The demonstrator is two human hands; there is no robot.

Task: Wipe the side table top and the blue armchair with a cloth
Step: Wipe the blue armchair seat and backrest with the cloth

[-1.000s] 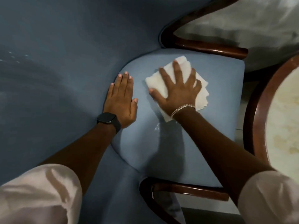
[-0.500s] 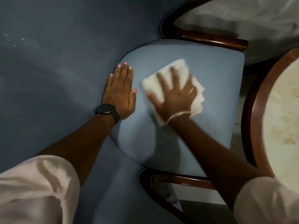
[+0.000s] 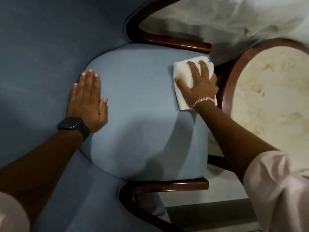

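The right hand (image 3: pixel 199 82), wearing a gold chain bracelet (image 3: pixel 203 100), lies flat with fingers spread, pressing a folded white cloth (image 3: pixel 181 72) onto the front corner of the pale blue upholstered seat cushion (image 3: pixel 142 123), nearest the side table. The left hand (image 3: pixel 88 102), with a black smartwatch (image 3: pixel 71 124) at the wrist, rests open and flat, gripping nothing, on the cushion's opposite edge where it meets the darker blue chair back (image 3: pixel 50 47). Curved dark wooden armrests (image 3: pixel 175 41) frame the blue armchair on both sides. Just beside the cloth stands a round side table (image 3: pixel 274 91) (cream marbled top, dark wood rim). Pale sleeves cover both upper arms.
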